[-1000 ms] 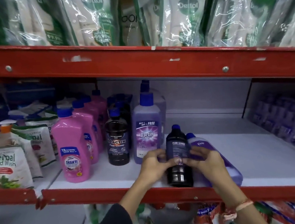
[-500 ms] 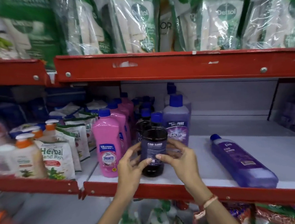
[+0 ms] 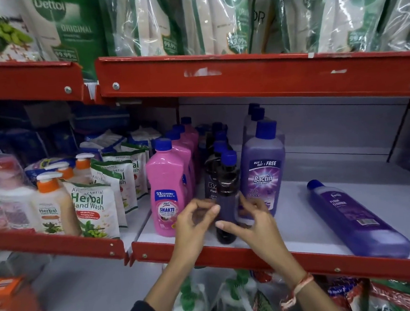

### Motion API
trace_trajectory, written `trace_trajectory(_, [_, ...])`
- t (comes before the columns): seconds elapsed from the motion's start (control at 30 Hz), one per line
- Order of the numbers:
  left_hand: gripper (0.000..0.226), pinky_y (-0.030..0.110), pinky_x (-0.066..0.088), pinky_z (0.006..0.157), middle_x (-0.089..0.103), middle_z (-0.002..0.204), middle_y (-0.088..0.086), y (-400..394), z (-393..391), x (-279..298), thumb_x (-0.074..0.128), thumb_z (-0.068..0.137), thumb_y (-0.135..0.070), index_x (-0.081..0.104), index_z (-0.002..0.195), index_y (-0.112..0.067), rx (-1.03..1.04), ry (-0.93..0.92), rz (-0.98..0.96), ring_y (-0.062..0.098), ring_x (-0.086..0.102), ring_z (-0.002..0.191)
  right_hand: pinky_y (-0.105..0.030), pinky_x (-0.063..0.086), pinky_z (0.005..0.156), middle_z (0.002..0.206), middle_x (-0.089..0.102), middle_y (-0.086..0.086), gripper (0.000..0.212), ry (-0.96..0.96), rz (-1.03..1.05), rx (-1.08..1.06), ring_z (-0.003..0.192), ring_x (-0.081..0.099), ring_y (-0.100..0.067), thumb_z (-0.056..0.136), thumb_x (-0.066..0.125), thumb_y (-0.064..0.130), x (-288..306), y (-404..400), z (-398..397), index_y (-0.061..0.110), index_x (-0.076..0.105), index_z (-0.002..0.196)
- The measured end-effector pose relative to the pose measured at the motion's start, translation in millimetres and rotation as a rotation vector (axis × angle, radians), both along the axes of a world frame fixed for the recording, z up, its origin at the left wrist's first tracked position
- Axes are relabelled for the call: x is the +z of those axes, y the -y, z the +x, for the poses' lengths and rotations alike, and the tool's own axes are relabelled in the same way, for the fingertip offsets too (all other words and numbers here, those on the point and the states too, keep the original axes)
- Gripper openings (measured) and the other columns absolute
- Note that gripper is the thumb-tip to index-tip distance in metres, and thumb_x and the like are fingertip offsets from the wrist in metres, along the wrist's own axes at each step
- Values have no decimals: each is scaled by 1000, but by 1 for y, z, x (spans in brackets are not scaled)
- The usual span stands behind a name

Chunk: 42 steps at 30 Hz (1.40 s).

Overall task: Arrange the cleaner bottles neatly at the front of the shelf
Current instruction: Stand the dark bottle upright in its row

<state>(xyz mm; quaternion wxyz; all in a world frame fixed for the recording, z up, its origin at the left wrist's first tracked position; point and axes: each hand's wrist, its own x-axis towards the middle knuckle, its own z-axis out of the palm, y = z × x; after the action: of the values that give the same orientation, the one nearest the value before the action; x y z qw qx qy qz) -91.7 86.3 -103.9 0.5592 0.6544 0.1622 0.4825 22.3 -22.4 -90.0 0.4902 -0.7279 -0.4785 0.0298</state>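
Both hands on the dark bottle (image 3: 225, 203) at the shelf (image 3: 290, 229) front, slot btwn the pink Shakti bottle (image 3: 166, 190) and the upright purple Bactin bottle (image 3: 262, 168). Left hand (image 3: 192, 227) pinches its left side w/ fingertips; right hand (image 3: 253, 221) wraps the lower right side — a light two-sided grasp, not clenched. Bottle upright, base at the front lip, label looks turned away from me.

Risks as I read them: base sits v. near the red edge — a careless twist or early let-go could tip it off the front. Tight gap, so an elbow-out nudge could knock the Shakti bottle. Purple bottle lying flat (image 3: 358, 219) well to the right, not yet stood up; could roll if the shelf gets bumped.
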Motion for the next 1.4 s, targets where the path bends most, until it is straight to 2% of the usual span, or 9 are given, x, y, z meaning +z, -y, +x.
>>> trace_trajectory(0.13, [43, 26, 50, 88, 64, 105, -3, 1, 1, 1, 77, 71, -23, 55, 108, -19, -85, -54, 32, 7, 64, 101, -28, 50, 100, 125, 65, 8, 59, -197, -86, 276, 116, 62, -8, 81, 74, 29, 5, 3, 9, 32, 50, 135])
trace_trajectory(0.3, [82, 39, 40, 110, 39, 151, -7, -1, 0, -2, 63, 88, -23, 11, 145, -51, -111, -178, 161, 8, 43, 135, -41, 43, 110, 140, 53, 5, 57, -312, -102, 358, 128, 53, -8, 95, 54, 10, 4, -4, 9, 23, 30, 145])
trace_trajectory(0.47, [91, 47, 43, 108, 43, 147, -7, 6, 0, -3, 58, 89, -4, 8, 142, -57, 85, -233, 268, 13, 46, 133, -44, 46, 107, 130, 58, 10, 55, -186, -33, 183, 124, 57, -12, 95, 55, 14, -2, -5, 8, 37, 34, 140])
trace_trajectory(0.67, [88, 23, 42, 96, 36, 112, -38, 9, 5, -7, 59, 90, -7, 6, 146, -50, 198, -260, 362, -4, 46, 116, -44, 51, 100, 130, 63, 3, 63, -95, -55, 115, 121, 59, -13, 94, 57, 23, -6, -8, 5, 39, 27, 146])
trace_trajectory(0.8, [83, -2, 28, 93, 38, 118, -22, 15, 4, -9, 59, 90, -7, 10, 147, -44, 311, -264, 425, -19, 37, 110, -10, 48, 91, 119, 61, 12, 63, 0, -63, 47, 108, 58, -1, 94, 58, 25, -3, -5, -1, 32, 27, 148])
trace_trajectory(0.93, [45, 4, 28, 97, 39, 121, -2, 39, 12, -13, 54, 92, -14, 41, 133, -27, 582, -143, 571, 4, 36, 113, 6, 41, 77, 112, 68, 9, 40, 108, 71, -103, 98, 65, -4, 93, 58, 26, 2, 21, 7, 20, 55, 133])
trace_trajectory(1.1, [26, 31, 45, 89, 55, 109, 1, 78, 63, 6, 41, 95, -30, 53, 115, -17, 238, -316, 624, 18, 54, 101, 1, 45, 68, 100, 76, -6, 19, 228, 115, -363, 83, 71, -18, 91, 62, 15, 22, 73, 70, 12, 73, 105])
trace_trajectory(1.2, [27, 33, 47, 84, 63, 107, 5, 95, 113, 18, 45, 95, -30, 57, 114, -16, 147, -438, 541, 22, 62, 97, -35, 53, 78, 103, 74, -17, 22, 357, -13, -625, 94, 66, -37, 87, 61, 15, 30, 106, 127, 10, 72, 106])
trace_trajectory(1.4, [51, 46, 57, 85, 72, 107, 20, 130, 209, 18, 49, 85, -51, 66, 102, -6, -184, -771, 23, 36, 70, 94, -40, 49, 85, 110, 70, -25, 46, -150, -495, -438, 101, 64, -39, 95, 48, 43, 23, 136, 212, 3, 69, 101])
